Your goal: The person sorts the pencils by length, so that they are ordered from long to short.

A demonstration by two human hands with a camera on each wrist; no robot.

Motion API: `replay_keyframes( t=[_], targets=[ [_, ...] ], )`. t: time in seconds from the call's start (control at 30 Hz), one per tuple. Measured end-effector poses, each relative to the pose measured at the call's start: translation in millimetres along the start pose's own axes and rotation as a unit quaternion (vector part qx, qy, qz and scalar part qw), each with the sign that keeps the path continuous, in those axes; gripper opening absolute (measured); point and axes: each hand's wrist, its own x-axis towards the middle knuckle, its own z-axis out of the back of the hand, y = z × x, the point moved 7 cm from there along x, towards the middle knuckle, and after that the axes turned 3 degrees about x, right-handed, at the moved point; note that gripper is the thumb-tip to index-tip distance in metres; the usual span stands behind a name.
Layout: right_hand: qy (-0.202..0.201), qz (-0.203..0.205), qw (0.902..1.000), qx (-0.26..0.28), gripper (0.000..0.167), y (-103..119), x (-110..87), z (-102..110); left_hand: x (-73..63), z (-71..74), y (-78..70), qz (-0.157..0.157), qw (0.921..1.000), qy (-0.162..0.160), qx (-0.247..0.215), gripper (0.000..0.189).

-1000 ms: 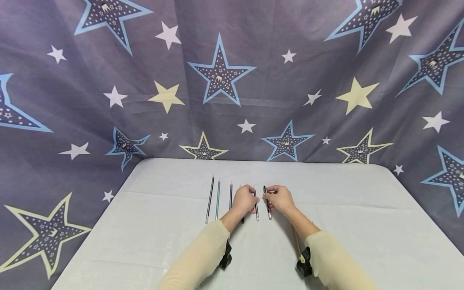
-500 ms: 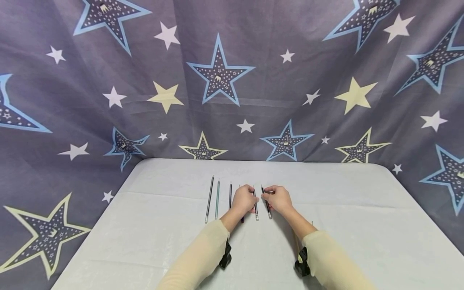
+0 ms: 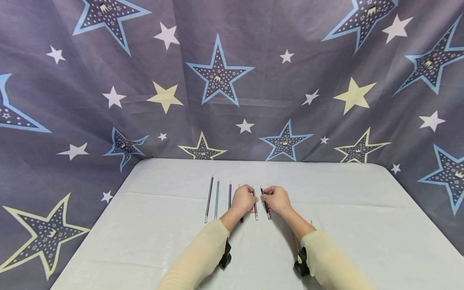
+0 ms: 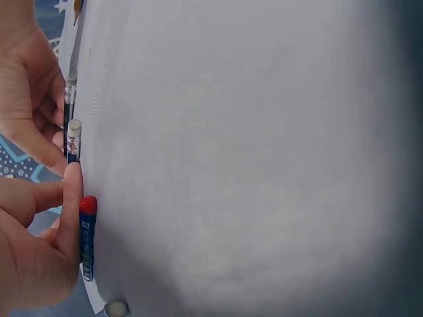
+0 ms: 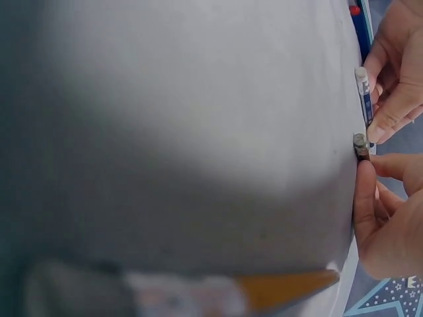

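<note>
My left hand (image 3: 243, 199) pinches a dark pencil (image 3: 255, 211) with a white eraser, which lies on the white table. Just to its right, another dark pencil (image 3: 267, 211) is between the thumb and fingers of my right hand (image 3: 277, 199), its tip leaning left. A narrow gap separates the two pencils. Partly under the left hand lies a dark-blue pencil (image 4: 87, 238) with a red end. Further left are a black pencil (image 3: 208, 199), a teal pencil (image 3: 217, 199) and a dark pencil (image 3: 230, 195), roughly side by side with tips pointing away.
Beneath the right forearm lies a yellowish pencil (image 3: 297, 243), mostly hidden; its sharpened wooden tip (image 5: 291, 289) looms blurred in the right wrist view. A star-patterned curtain (image 3: 232, 80) hangs behind the far edge of the white table (image 3: 362, 225).
My right hand has shifted slightly left, and the tip of its pencil has swung left, closer to the other pencil. The left hand stays nearly still on its pencil.
</note>
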Motion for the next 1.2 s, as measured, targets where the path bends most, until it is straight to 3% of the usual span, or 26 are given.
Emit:
replay_keyframes(
  t=[0.67,0.93,1.2],
  targets=[
    [0.001,-0.004,1.0000,0.004,0.026,1,1.8,-1,-2.5,1.6,-5.6,-0.001,0.9995,0.002,0.032,0.033],
    [-0.002,0.005,1.0000,-0.007,0.025,3,1.8,8,-5.4,4.7,-11.6,-0.032,0.9963,-0.001,0.080,0.035],
    [0.003,0.009,0.9999,-0.007,0.027,0,-1.6,26,-13.1,7.1,-15.8,-0.049,0.9971,0.010,0.057,0.037]
  ],
)
